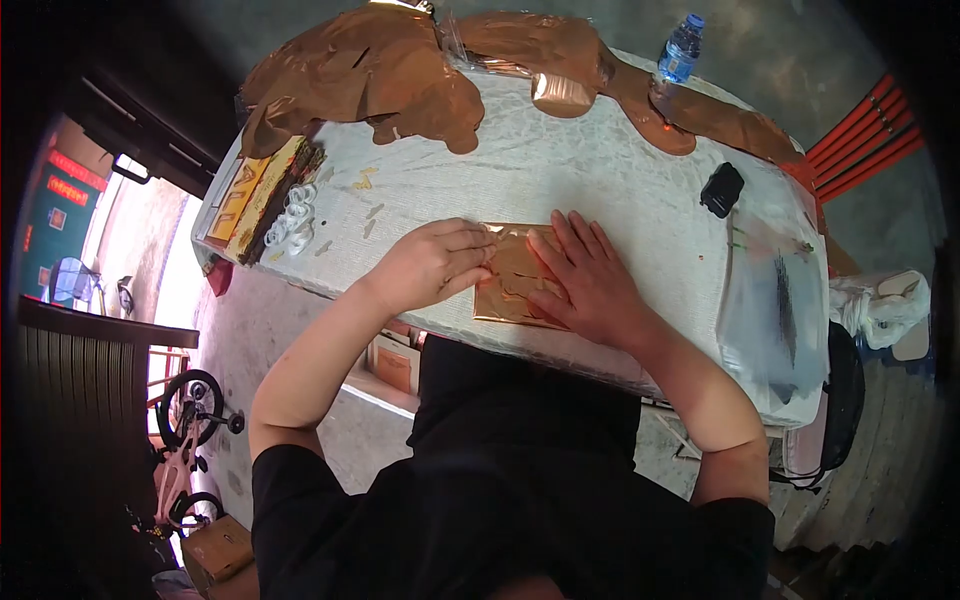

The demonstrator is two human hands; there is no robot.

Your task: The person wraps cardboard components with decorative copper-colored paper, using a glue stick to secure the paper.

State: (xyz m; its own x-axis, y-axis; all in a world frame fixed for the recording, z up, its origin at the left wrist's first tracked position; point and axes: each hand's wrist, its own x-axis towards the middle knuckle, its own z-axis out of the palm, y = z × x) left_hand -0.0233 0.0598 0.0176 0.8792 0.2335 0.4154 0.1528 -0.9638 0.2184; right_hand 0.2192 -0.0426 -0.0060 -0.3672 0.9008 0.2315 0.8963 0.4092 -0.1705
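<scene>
A square, copper-coloured foil-covered panel (515, 295) with dark creases or cut lines lies flat near the table's front edge. My right hand (585, 268) presses on its right side, fingers stretched out and slightly spread. At the panel's left edge is my left hand (440, 262), its fingers bent and held together with the thumb close to them. Whatever those left fingertips hold, if anything, is hidden. Between both hands part of the shiny foil surface shows.
Large brown foil sheets (420, 90) cover the table's far side, with a water bottle (681, 48) beyond. White rings (292, 222) and a patterned box (262, 195) sit left. At right are a black object (722, 190) and clear plastic sheets (770, 320).
</scene>
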